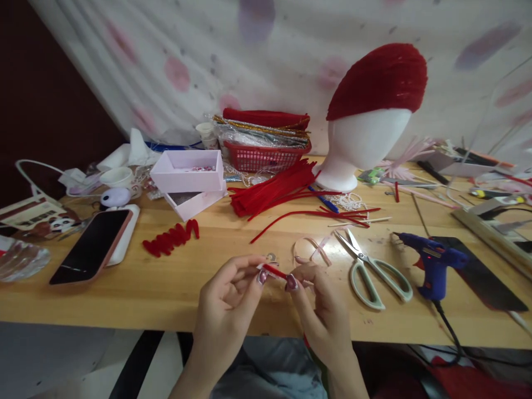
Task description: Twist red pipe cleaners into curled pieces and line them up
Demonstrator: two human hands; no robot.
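Between both hands, near the table's front edge, a red pipe cleaner [275,271] is pinched at its two ends. My left hand [228,302] grips the left end, where a small pale strip lies against it. My right hand [322,310] has the other end between thumb and fingers; a bit of red shows below this hand too. Just beyond the fingers lies a loop of thin pinkish ribbon [320,249]. Scissors [368,269] with pale green handles rest, blades apart, to the right. Short folded red pieces [170,238] lie in a row at left.
A bundle of red pipe cleaners [274,191] lies mid-table before a red basket [266,158]. A white foam head [357,141] wears a red cap [382,83]. A blue glue gun [434,260] stands right; a phone [91,246] and lilac boxes [187,174] are left.
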